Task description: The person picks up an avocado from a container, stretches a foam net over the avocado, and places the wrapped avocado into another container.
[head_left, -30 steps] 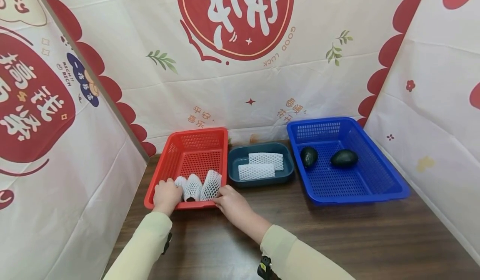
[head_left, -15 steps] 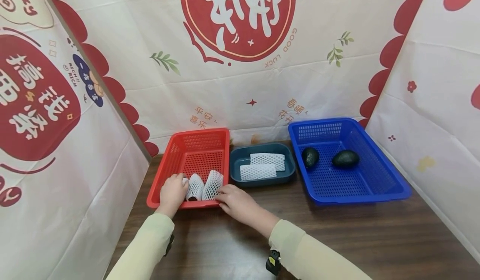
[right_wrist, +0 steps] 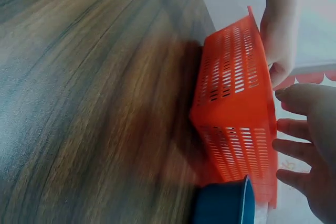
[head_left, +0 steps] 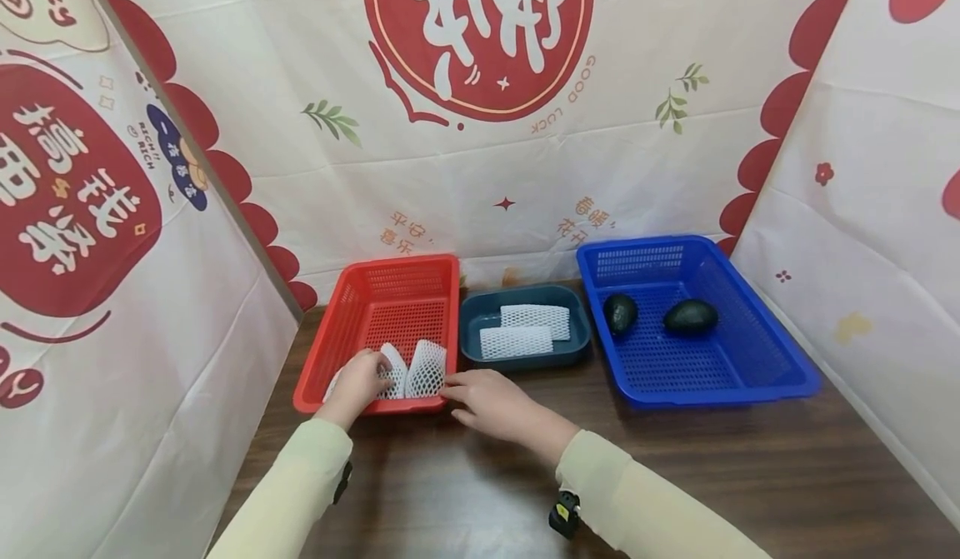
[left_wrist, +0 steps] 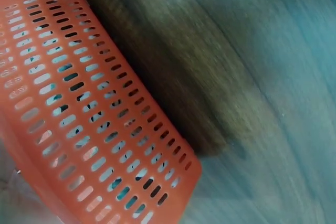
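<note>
Two white foam nets [head_left: 427,369], long axes pointed away, in a red basket [head_left: 401,324]
Head: one is touched by the left hand [head_left: 360,382], grip unclear. Left wrist: basket wall [left_wrist: 89,106] is seen. Right wrist: the right hand [right_wrist: 319,153] is spread, nothing held.

"GOOD LUCK" [head_left: 572,98], "平安喜乐" [head_left: 402,233], "春暖花开" [head_left: 582,221] on bk. cloth [head_left: 480,163], "RICH!! RICH" [head_left: 147,144] on L cloth [head_left: 213,317]

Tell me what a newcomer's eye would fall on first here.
Likely the bright red basket at left, with white mesh sleeves inside and the left hand at them. The right hand is by that basket's near right corner. Then the blue basket at right, holding two dark avocados.
</note>
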Demonstrator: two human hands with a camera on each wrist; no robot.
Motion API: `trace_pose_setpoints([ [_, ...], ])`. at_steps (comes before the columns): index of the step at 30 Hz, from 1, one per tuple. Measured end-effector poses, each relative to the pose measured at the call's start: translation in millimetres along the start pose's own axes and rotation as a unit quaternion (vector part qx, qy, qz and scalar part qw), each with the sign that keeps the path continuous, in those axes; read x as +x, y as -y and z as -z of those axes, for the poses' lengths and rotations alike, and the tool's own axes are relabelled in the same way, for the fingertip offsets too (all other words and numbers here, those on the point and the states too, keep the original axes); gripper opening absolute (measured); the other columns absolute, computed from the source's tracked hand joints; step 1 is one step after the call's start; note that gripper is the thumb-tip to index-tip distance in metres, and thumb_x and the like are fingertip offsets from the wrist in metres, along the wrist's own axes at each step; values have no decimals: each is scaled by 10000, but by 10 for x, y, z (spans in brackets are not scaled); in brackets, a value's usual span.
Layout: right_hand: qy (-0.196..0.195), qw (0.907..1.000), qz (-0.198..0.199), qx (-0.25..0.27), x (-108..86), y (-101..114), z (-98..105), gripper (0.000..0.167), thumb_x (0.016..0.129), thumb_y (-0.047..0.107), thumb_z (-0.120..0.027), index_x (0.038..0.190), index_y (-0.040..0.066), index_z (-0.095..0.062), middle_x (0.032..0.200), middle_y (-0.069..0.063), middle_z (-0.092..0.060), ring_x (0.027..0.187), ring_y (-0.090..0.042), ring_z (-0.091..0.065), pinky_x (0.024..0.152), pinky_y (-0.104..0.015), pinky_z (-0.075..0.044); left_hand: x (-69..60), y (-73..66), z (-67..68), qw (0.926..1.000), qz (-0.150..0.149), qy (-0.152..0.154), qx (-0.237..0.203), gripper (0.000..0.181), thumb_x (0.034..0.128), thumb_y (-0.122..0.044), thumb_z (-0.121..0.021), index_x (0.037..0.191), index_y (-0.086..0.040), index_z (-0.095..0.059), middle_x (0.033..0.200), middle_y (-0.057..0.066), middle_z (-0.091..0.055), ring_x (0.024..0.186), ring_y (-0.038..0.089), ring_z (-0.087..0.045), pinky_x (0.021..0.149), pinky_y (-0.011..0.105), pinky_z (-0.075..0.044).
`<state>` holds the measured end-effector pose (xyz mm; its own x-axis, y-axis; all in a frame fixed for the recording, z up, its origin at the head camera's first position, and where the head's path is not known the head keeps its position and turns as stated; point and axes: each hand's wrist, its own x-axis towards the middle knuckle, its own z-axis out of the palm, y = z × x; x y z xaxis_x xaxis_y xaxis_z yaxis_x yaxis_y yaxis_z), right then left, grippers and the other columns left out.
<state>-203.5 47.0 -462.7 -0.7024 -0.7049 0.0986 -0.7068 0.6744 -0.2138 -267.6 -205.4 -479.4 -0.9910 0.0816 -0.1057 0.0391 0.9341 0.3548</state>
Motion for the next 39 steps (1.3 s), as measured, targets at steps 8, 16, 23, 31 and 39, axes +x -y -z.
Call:
trace_pose_setpoints([
  [8, -130, 9992, 162, -336, 15, 9, 13, 350, 929, 270, -671, 1263, 166, -674, 1318, -19, -599, 1181, -151, -558, 1003, -324, -435, -42, -35, 18, 9999, 33, -19, -108, 256, 744, -143, -851, 919, -84, -674, 908, 72, -567, 839, 246, -548, 836, 432, -510],
  [16, 53, 9991, 322, -280, -53, -38, 97, 401, 925, 267, -673, 1311, 163, -637, 1388, -24, -548, 1246, -162, -512, 1029, -351, -415, -55, 31, 42, 9991, -18, -302, -309, 239, 760, -155, -840, 938, -100, -691, 927, 79, -601, 870, 250, -575, 810, 440, -507],
  [23, -18, 9993, 231, -278, -241, -172, 339, 381, 932, 285, -662, 1280, 132, -654, 1366, -54, -565, 1252, -210, -511, 1037, -395, -406, -122, -110, 84, 9978, 33, -625, -213, 261, 824, -196, -788, 1040, -91, -684, 987, 98, -625, 918, 259, -599, 819, 446, -521],
  [31, -343, 9989, -156, -263, -508, -527, 556, 354, 925, 281, -671, 1229, 99, -679, 1300, -102, -593, 1199, -264, -543, 1001, -441, -433, -215, -621, 95, 9896, -591, -1100, -711, 240, 914, -256, -680, 1109, -117, -697, 1059, 64, -633, 988, 226, -581, 893, 440, -505],
  [39, -393, 9963, -642, -408, -744, -880, 721, 381, 920, 286, -682, 1232, 67, -670, 1275, -140, -600, 1182, -311, -552, 975, -484, -447, -241, -1219, 35, 9740, -1454, -1483, -906, 222, 921, -267, -675, 1103, -144, -708, 1055, 18, -638, 994, 191, -581, 876, 378, -510],
])
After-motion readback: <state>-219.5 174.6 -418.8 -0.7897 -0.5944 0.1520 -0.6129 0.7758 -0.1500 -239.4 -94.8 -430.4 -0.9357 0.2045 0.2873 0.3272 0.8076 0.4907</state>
